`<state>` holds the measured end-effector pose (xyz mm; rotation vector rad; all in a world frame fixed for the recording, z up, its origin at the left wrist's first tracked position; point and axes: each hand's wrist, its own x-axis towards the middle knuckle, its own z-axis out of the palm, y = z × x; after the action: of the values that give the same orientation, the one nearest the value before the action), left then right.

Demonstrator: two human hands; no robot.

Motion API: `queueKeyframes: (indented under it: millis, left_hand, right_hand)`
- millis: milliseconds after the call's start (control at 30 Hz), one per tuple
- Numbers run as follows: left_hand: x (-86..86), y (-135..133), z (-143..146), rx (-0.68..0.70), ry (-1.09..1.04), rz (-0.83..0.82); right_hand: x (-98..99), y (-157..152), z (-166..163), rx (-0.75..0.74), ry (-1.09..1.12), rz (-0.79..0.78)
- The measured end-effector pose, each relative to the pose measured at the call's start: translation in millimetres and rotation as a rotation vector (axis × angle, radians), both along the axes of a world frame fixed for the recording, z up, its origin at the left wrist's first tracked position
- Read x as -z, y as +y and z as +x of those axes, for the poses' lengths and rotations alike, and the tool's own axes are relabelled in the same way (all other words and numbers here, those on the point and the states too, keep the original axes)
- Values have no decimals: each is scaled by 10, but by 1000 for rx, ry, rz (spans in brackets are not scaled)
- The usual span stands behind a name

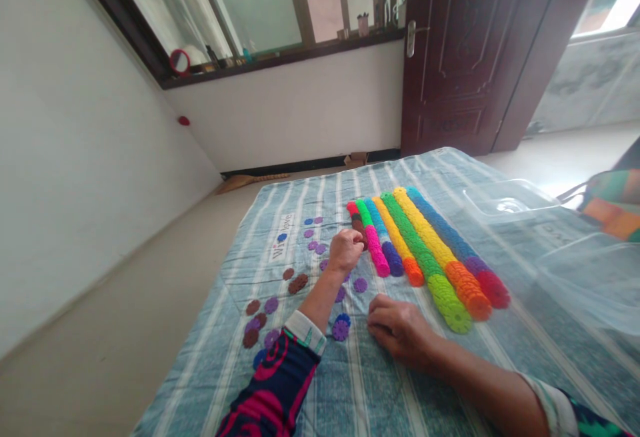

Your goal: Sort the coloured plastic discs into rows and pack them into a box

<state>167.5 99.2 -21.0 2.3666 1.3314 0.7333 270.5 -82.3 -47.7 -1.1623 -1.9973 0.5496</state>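
Observation:
My left hand (345,249) is closed in a pinch at the near end of the short red and brown stack of plastic discs (356,217), the leftmost of several coloured disc rods (425,250) lying side by side on the striped cloth (400,384). What its fingertips hold is too small to make out. My right hand (397,327) rests on the cloth with fingers curled, nearer to me, just left of the green rod's end (453,310). Loose purple, brown and blue discs (265,320) lie scattered to the left of my left arm.
A clear plastic container (590,277) and its lid (505,200) sit on the right of the table. Beyond the table are a dark wooden door (460,50), a white wall and a window sill with small items (280,57). Bare floor lies left.

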Motion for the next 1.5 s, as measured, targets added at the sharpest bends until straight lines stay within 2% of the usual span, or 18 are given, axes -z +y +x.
queueKeyframes:
  millis: [400,567,700,867,1033,1200,1500]
  left_hand:
    - [59,-54,-10,-71,49,-53]
    - [2,-71,-55,-71,28,-41]
    - [-167,-6,-378,-114,40,-26]
    - [-391,53,-1098,-208,125,-105]
    - [-431,-61,-1633,-308,250,-187]
    - [-325,-206,-1776,-328,255,-231]
    - [-270,-251,-1706,-329,269,-209]
  right_hand:
    - [-6,-8,-5,6,26,-22]
    - [-16,-16,2,-14,44,-36]
    - [-12,-24,12,-24,39,-39]
    - [-8,-36,19,-28,30,-57]
    - [6,-43,22,-28,23,-63]
    - [31,-50,42,-46,12,-87]
    - [5,-57,54,-57,20,-78]
